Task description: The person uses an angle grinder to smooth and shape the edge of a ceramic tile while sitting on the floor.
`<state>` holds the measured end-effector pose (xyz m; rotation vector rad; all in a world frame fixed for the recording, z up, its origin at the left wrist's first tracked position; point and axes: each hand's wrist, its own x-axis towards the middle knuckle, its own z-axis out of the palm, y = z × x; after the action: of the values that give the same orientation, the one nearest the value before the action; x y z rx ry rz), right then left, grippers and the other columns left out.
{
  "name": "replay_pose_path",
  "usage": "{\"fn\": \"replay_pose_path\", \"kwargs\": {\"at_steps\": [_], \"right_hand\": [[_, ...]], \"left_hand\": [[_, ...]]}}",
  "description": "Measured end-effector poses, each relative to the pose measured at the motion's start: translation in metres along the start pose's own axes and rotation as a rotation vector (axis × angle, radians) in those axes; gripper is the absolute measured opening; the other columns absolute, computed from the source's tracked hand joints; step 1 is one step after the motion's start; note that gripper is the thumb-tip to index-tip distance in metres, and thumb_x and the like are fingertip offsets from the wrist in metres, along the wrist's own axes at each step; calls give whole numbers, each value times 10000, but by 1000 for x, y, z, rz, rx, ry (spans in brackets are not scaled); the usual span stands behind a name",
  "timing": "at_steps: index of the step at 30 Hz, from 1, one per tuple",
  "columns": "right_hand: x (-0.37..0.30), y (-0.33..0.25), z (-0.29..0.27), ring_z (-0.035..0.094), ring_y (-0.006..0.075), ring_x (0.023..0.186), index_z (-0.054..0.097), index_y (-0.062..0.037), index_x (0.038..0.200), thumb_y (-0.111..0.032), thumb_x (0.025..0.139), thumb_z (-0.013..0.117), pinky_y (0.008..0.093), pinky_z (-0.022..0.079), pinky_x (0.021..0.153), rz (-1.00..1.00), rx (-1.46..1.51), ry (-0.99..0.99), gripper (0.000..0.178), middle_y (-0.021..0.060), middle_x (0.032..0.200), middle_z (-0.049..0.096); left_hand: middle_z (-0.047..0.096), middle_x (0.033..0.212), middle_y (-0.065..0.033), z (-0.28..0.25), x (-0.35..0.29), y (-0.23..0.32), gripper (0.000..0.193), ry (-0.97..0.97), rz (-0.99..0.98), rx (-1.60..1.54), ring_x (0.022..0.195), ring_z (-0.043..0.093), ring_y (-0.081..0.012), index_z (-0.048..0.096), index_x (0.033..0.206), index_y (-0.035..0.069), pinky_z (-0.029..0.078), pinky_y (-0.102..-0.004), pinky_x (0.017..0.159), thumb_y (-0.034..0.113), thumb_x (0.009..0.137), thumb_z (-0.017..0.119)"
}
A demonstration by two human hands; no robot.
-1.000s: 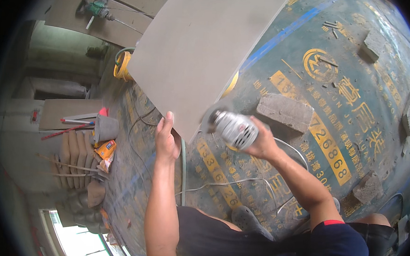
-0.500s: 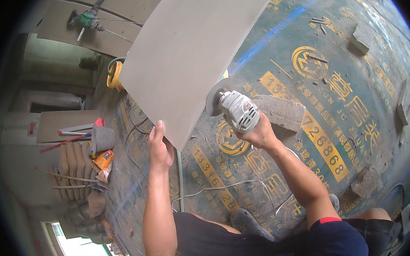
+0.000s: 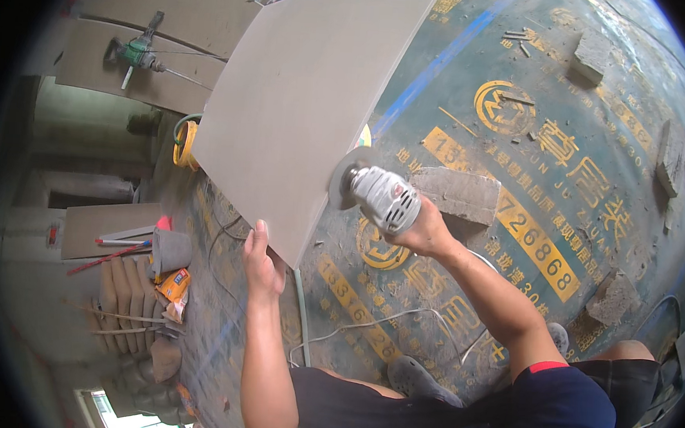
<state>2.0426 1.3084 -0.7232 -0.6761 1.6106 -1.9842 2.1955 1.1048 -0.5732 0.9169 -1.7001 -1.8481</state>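
A large flat beige tile (image 3: 303,94) slants up and away from me. My left hand (image 3: 264,264) grips its near corner, thumb on the upper face and fingers underneath. My right hand (image 3: 424,228) is closed around the body of a grey-white angle grinder (image 3: 390,203). The grinder's round disc (image 3: 336,184) is at the tile's right edge; I cannot tell whether it touches or is spinning. Beside my right hand, a grey block (image 3: 457,196) lies on the floor. What supports the tile from below is hidden.
Green printed floor sheeting (image 3: 532,194) carries rubble and a pale cable (image 3: 367,319). More blocks (image 3: 591,57) lie to the right. At the far left, a green rotary hammer (image 3: 139,51) rests on other panels (image 3: 77,64). A grey bucket (image 3: 171,249) and stacked bags (image 3: 122,287) stand at left.
The whole view has shifted slightly. My right hand and the grinder have moved a little left and toward me along the tile's edge. My left hand keeps its grip on the corner.
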Motion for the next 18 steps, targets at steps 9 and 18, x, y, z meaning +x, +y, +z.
{"fn": "replay_pose_path", "kwargs": {"at_steps": [9, 18], "right_hand": [[16, -13, -10, 675, 257, 1021, 582, -29, 1238, -161, 651, 791, 354, 512, 935, -24, -11, 56, 638, 134, 1075, 688], [7, -10, -12, 668, 257, 1063, 557, -48, 1283, -178, 628, 798, 361, 512, 968, 28, -33, -1, 710, 150, 1113, 683]], "left_hand": [[623, 1216, -105, 1, -1, 0, 404, -3, -4, 12, 1104, 619, -204, 527, 1242, -37, 506, -358, 941, 320, 1053, 497], [621, 1222, -103, -2, 0, -1, 395, -29, -4, -8, 1115, 610, -201, 527, 1252, -39, 492, -353, 956, 302, 1053, 499]]}}
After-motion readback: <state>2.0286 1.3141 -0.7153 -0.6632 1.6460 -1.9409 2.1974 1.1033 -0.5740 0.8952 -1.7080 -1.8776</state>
